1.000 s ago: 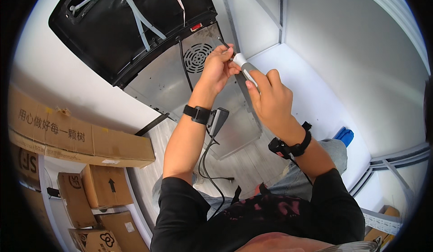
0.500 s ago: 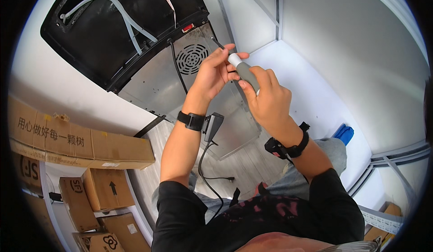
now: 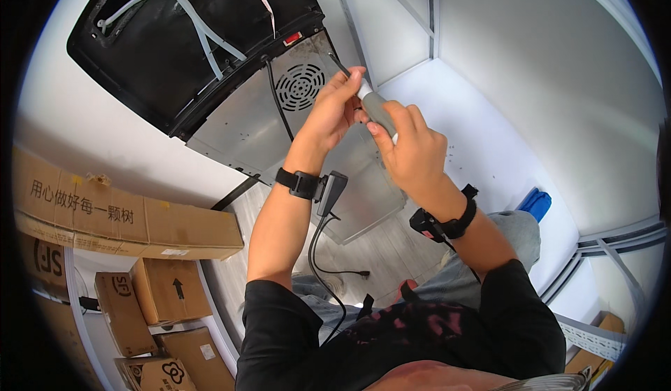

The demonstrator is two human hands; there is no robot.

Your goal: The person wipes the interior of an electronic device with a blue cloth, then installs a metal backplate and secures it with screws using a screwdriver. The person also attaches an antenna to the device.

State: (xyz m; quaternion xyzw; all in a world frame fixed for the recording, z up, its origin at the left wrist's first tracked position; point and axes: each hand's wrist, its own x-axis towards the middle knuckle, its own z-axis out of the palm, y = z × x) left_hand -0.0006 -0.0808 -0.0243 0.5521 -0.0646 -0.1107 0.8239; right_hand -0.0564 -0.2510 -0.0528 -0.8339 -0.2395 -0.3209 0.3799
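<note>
A screwdriver [image 3: 378,113] with a thick grey handle, a white collar and a dark shaft points up and to the left. My right hand [image 3: 419,153] wraps its fingers and thumb around the rear of the handle. Near the collar and shaft, my left hand [image 3: 326,116] pinches the front part. The tip lies over the upper right edge of the metal panel [image 3: 241,129] of an appliance; whether it touches a screw is too small to tell. Beside my left hand are a round slotted vent [image 3: 300,87], a black power cord [image 3: 279,101] and a red switch [image 3: 292,38].
The appliance's black upper part [image 3: 175,62] carries grey hoses [image 3: 196,24]. Cardboard boxes [image 3: 175,289] fill a shelf at lower left, with a long carton [image 3: 189,231] above. A blue pouch [image 3: 535,203] lies on the white surface [image 3: 482,132] at right. A cable [image 3: 312,251] hangs from my left wrist.
My left fingers, spread before, have closed in around the front of the screwdriver. My right hand has shifted slightly left, still gripping the handle.
</note>
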